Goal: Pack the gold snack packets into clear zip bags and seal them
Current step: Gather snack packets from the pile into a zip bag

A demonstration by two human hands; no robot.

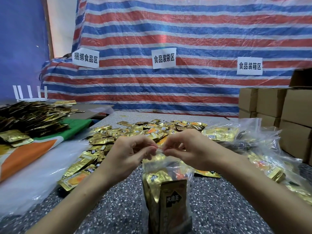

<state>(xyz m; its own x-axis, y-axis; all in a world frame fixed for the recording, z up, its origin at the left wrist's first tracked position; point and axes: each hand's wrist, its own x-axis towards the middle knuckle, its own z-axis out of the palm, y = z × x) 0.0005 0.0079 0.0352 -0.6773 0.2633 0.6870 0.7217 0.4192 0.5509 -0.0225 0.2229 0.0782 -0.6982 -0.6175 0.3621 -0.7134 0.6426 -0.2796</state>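
you are pinching the red zip strip of the clear zip bag point(166, 176) between your left hand point(130, 152) and right hand point(189, 150), above the speckled table point(109, 208); gold snack packets point(166, 198) are crowding its mouth and risking a gapped seal.

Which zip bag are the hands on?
The upright bag at front centre: left hand and right hand pinch its top edge. The filled bags at right lie flat, untouched.
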